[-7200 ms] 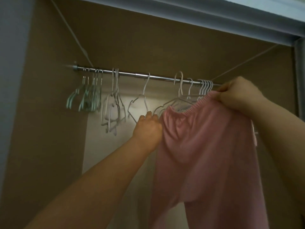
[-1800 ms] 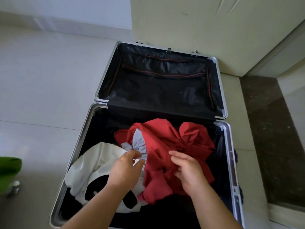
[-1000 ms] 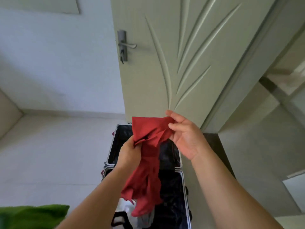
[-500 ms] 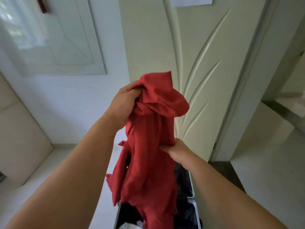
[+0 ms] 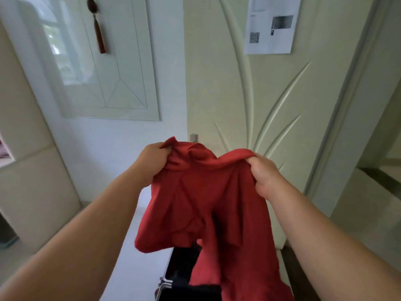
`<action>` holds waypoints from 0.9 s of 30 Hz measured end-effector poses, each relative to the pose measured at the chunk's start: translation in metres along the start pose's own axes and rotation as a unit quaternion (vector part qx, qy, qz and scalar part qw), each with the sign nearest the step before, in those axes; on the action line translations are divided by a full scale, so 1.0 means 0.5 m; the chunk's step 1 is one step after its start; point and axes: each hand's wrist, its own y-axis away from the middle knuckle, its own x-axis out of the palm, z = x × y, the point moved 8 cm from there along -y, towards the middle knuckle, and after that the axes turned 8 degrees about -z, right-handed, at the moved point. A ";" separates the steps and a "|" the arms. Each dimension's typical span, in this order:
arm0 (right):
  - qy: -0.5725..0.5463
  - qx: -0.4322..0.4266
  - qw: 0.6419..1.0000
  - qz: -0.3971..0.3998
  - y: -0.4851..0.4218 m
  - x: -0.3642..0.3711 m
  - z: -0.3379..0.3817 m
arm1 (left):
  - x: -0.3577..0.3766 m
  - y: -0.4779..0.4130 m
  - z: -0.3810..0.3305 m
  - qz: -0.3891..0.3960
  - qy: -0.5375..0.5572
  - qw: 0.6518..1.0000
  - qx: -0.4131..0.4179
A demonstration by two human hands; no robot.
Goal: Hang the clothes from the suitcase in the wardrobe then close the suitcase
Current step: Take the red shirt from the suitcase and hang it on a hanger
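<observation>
Head view, task partly complete. A red garment point(image 5: 208, 203) is held up at chest height in front of a pale door point(image 5: 217, 94), clear of the open suitcase point(image 5: 167, 267), whose dark interior shows near the lower edge beneath the hanging cloth. The left hand point(image 5: 153, 161) grips the garment's upper left edge with fingers curled into the fabric; the right hand point(image 5: 263, 174) bunches the upper right edge in the same way, so the cloth is stretched between them and droops below. Judged from this, the garment is out of the case but not yet on a hanger; neither wardrobe nor hanger is in view. Hanging it and shutting the suitcase remain; whether other clothes lie inside cannot be told, as the case is mostly hidden. Writing: a paper sheet point(image 5: 270, 25) on the door, far right, carries a QR-like square and a grey block, its text too small to read. No brand or label shows on the garment.
</observation>
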 end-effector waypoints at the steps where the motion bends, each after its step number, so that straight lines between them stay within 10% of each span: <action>1: 0.003 0.003 1.000 0.009 0.006 0.014 0.004 | 0.006 0.003 -0.006 0.010 0.052 0.998 -0.024; 7: -0.078 0.047 0.996 0.016 0.018 0.080 0.052 | -0.001 -0.009 -0.021 -0.121 -0.057 0.989 0.066; 11: -0.081 -0.006 0.996 0.046 0.007 0.114 0.130 | 0.146 0.084 -0.012 0.121 -0.036 0.985 0.114; 13: -0.059 -0.075 0.994 0.058 0.006 0.109 0.155 | 0.148 0.072 -0.007 0.075 -0.047 0.992 0.094; 19: 0.198 -0.039 0.948 0.247 0.059 0.073 -0.036 | 0.120 0.000 -0.062 0.060 0.276 0.956 -0.081; 24: 0.153 -0.046 0.979 0.126 0.017 0.058 -0.008 | 0.016 -0.072 -0.055 -0.113 -0.171 0.975 0.086; 27: 0.125 -0.054 0.987 0.087 -0.002 0.077 0.045 | 0.035 -0.038 -0.021 -0.049 -0.083 0.991 0.088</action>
